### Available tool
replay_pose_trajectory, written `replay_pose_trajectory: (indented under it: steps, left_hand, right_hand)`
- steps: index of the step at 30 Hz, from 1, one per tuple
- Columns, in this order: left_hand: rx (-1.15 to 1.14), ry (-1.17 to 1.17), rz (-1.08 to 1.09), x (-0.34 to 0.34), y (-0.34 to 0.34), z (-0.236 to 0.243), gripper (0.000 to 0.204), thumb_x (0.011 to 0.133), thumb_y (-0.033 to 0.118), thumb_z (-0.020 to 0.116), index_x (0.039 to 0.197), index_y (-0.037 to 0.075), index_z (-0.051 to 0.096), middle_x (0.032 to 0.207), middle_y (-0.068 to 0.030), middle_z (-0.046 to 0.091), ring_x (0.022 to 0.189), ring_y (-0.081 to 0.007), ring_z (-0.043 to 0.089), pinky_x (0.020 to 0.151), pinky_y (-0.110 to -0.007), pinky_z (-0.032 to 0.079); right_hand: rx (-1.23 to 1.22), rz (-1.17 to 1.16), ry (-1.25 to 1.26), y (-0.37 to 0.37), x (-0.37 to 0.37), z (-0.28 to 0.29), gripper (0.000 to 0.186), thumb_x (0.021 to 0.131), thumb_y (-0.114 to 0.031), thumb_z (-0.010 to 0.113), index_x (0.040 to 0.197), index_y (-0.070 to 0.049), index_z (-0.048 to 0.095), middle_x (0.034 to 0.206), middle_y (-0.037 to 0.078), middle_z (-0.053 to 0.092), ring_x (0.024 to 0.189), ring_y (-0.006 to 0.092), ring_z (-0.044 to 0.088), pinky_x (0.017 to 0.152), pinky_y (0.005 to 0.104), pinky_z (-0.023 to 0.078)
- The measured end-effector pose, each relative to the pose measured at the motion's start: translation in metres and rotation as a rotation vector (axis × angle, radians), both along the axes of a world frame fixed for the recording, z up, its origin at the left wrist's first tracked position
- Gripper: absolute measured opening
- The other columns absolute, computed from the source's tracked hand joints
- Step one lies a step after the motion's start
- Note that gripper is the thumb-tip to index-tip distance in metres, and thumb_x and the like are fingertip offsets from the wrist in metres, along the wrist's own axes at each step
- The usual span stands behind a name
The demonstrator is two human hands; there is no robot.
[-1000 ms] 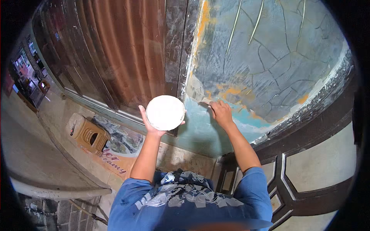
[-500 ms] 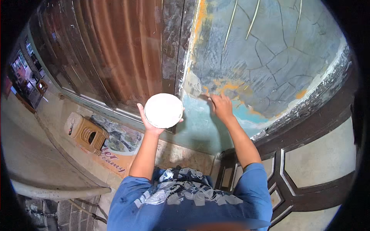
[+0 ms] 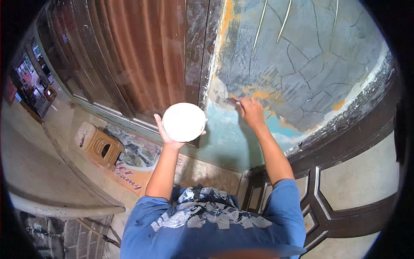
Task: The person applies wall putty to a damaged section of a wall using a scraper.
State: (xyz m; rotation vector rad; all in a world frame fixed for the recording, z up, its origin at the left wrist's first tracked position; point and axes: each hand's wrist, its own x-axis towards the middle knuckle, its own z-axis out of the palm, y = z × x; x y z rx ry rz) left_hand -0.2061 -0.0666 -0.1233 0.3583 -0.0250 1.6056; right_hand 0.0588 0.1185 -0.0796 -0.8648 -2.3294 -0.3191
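Note:
My left hand [image 3: 169,140] grips a round tub [image 3: 183,121] filled to the top with white paste, fingers around its sides, beside a brown wooden door frame. My right hand [image 3: 252,110] holds a small flat scraper [image 3: 231,100] against the painted wall [image 3: 302,64], its blade on a pale grey patch between orange streaks and light turquoise paint. The wall's grey surface carries dark crack-like lines and a few long pale stripes.
A brown curtain [image 3: 142,60] shows behind glass at the left. Stacked tan plastic stools [image 3: 103,144] rest on a printed sheet [image 3: 131,179] below. A dark panelled door [image 3: 345,218] stands at lower right; a doorway [image 3: 34,82] opens into a room at far left.
My right hand and scraper have moved upward along the wall, over the pale patch. My left hand and the tub have risen slightly.

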Motion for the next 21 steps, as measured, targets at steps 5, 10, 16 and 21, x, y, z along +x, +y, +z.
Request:
replay_pose_trajectory:
  steps: [5,10,16,21]
  left_hand:
    - [-0.001,-0.045,-0.013,0.001,-0.005,0.001,0.116,0.074,0.095,0.039,0.156,0.013,0.030,0.156,-0.0310,0.030,0.132,-0.0668,0.035,0.095,-0.086,0.033]
    - [0.004,-0.047,-0.026,0.004,-0.005,0.000,0.117,0.073,0.096,0.039,0.156,0.014,0.031,0.156,-0.0310,0.030,0.131,-0.0679,0.034,0.096,-0.085,0.033]
    - [0.030,0.000,-0.008,0.003,-0.005,-0.001,0.116,0.075,0.096,0.036,0.155,0.012,0.031,0.155,-0.0310,0.032,0.131,-0.0668,0.036,0.096,-0.085,0.034]
    - [0.018,0.028,-0.014,0.011,0.005,0.000,0.117,0.075,0.096,0.035,0.155,0.011,0.030,0.154,-0.0307,0.033,0.130,-0.0654,0.038,0.096,-0.084,0.034]
  right_hand:
    - [0.023,0.127,0.155,-0.002,-0.002,0.004,0.013,0.088,-0.015,0.067,0.101,-0.011,0.068,0.093,0.010,0.069,0.088,0.0331,0.062,0.075,0.0452,0.049]
    - [-0.025,0.104,-0.035,0.001,0.001,-0.024,0.018,0.086,-0.015,0.067,0.103,-0.012,0.067,0.086,0.010,0.066,0.083,0.0332,0.060,0.070,0.0477,0.047]
    - [-0.005,0.056,0.158,-0.004,-0.002,0.026,0.018,0.092,-0.021,0.066,0.106,-0.009,0.068,0.092,0.014,0.070,0.087,0.0357,0.064,0.075,0.0451,0.050]
    - [-0.743,0.257,0.637,-0.018,-0.003,0.039,0.021,0.099,-0.016,0.062,0.112,0.000,0.065,0.096,0.008,0.073,0.083,0.0145,0.066,0.077,0.0297,0.051]
